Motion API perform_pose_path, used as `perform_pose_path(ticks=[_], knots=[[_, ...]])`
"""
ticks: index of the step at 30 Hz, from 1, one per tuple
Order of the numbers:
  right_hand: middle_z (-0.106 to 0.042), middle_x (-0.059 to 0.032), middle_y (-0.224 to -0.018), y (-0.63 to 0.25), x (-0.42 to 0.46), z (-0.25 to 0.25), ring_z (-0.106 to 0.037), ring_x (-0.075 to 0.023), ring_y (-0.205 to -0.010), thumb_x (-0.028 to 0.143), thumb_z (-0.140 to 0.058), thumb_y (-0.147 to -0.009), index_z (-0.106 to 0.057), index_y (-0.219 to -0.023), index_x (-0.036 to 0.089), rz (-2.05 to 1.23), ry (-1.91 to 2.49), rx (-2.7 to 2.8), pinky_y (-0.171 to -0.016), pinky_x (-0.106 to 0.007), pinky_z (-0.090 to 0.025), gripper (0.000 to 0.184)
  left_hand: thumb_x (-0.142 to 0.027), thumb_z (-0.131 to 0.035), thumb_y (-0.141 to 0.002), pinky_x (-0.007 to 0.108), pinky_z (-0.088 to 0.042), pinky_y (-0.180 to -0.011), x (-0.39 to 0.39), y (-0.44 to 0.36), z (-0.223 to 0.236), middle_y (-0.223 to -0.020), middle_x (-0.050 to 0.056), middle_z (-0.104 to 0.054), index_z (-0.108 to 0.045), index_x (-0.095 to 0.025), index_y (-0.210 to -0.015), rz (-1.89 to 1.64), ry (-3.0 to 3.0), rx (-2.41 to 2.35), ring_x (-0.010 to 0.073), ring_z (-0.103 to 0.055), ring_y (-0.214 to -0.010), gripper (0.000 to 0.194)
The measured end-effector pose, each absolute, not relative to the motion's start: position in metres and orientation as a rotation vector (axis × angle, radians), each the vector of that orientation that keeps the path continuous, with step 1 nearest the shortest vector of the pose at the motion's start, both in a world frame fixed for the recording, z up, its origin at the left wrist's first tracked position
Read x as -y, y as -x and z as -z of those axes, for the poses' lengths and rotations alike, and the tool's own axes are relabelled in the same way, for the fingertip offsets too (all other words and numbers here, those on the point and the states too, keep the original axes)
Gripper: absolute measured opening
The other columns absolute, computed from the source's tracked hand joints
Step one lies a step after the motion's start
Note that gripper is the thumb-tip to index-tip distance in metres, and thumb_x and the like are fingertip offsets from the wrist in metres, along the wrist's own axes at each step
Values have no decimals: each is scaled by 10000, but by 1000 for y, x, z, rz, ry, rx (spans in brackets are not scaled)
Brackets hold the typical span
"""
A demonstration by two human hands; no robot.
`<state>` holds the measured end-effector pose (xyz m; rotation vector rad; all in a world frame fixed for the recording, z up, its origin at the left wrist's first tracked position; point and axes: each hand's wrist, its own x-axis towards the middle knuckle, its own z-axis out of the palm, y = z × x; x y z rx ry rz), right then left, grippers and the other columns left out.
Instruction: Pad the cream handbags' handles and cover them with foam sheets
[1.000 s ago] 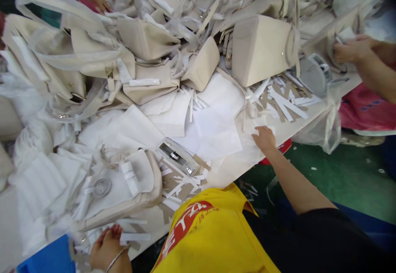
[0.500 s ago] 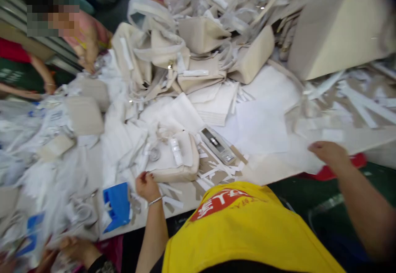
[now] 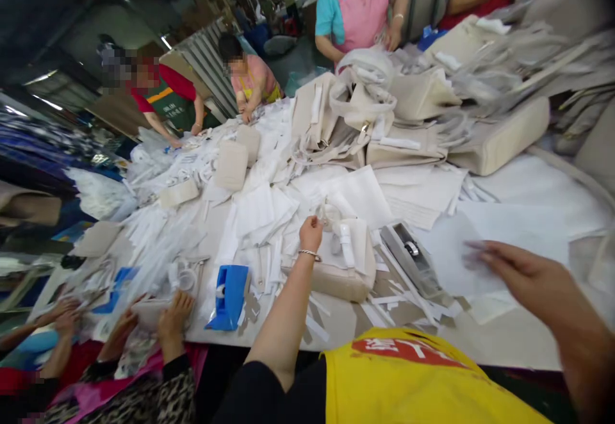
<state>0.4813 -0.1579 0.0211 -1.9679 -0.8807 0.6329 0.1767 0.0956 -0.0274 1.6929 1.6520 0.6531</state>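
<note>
My left hand [image 3: 311, 235] is closed at the back edge of a beige handbag [image 3: 353, 286] that lies on the table. Its fingertips are by a clear-wrapped strap or ring [image 3: 329, 214]; what they pinch, if anything, is hidden. A white wrapped roll [image 3: 346, 246] rests on top of the bag. To the right, my right hand [image 3: 523, 277] has thumb and fingers pinched on a thin white sheet [image 3: 454, 260], its fingertips blurred. Between the hands stands a grey tape dispenser [image 3: 416, 260].
Paper strips [image 3: 408, 302] litter the front edge. Beige handbags [image 3: 408, 145] in plastic are piled at the back right. A blue tape dispenser [image 3: 230, 299] stands left, near a co-worker's hands [image 3: 175, 315]. Several other people work around the table.
The view has swung up and left. My left hand has moved from the bag's front corner to its back edge. My right hand has come over the table onto the white sheet.
</note>
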Motion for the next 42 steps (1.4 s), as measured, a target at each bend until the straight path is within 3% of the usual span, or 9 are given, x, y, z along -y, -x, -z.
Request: perform_pose_path(ticks=[4, 8, 11, 14, 18, 21, 27, 35, 42], knots=[[-651, -44, -811, -407, 86, -58, -589, -221, -736, 405, -615, -594, -622, -843, 265, -1025, 1553, 809, -715, -385, -467, 286, -217, -509, -690, 275, -389, -762, -124, -205, 33, -1000, 134, -574, -462, -124, -1032, -451, -1786, -1764, 184, -537, -906, 357], [-629, -6, -631, -366, 33, -54, -552, -146, -539, 336, -661, -546, -599, -748, 189, -1240, 1326, 622, -547, -274, -456, 257, -179, -510, -664, 304, -384, -714, -142, -215, 35, -921, 160, -594, -525, -119, -918, -335, -1810, -1758, 232, -542, -889, 261], [-617, -1, -573, -354, 4, -28, -539, -142, -493, 305, -667, -520, -577, -674, 174, -1336, 1321, 510, -507, -265, -445, 221, -209, -555, -628, 281, -386, -658, -154, -210, 32, -791, 122, -616, -571, -124, -741, -300, -1792, -1682, 213, -557, -791, 142], [-607, 2, -533, -349, -21, 7, -527, -148, -456, 302, -641, -527, -565, -632, 176, -1367, 1424, 504, -473, -270, -432, 180, -277, -601, -596, 243, -376, -566, -168, -196, 22, -608, 41, -589, -578, -134, -654, -250, -1731, -1597, 151, -539, -620, 156], [-623, 2, -566, -337, -48, 42, -541, -158, -495, 277, -614, -524, -578, -626, 184, -1269, 1555, 571, -483, -265, -429, 143, -327, -549, -650, 208, -323, -455, -178, -172, -2, -471, -24, -506, -567, -141, -617, -255, -1552, -1503, 76, -430, -436, 189], [-630, 8, -575, -319, -54, 48, -542, -155, -502, 265, -618, -510, -590, -635, 188, -1372, 1432, 448, -493, -263, -429, 150, -289, -575, -617, 203, -283, -415, -168, -162, -17, -450, -27, -494, -522, -136, -548, -364, -1194, -1372, 51, -364, -381, 176], [-639, -1, -581, -274, -36, 39, -550, -168, -492, 228, -652, -481, -594, -685, 180, -1668, 1130, 204, -501, -285, -439, 217, -243, -578, -591, 213, -357, -451, -112, -159, -7, -510, -1, -558, -509, -132, -616, -435, -892, -1375, 72, -447, -427, 133], [-644, -24, -630, -245, -39, 42, -599, -214, -670, 181, -612, -529, -562, -721, 190, -1570, 976, -54, -531, -309, -479, 199, -280, -558, -615, 203, -389, -483, -89, -155, 24, -551, -3, -573, -588, -146, -656, -438, -1226, -1690, 93, -502, -512, 144], [-647, -24, -647, -244, -35, 42, -604, -211, -694, 137, -615, -556, -558, -745, 181, -1664, 856, -55, -553, -313, -492, 202, -317, -571, -602, 207, -374, -524, -98, -152, 32, -602, 23, -609, -630, -147, -641, -338, -1489, -1739, 114, -527, -585, 184]])
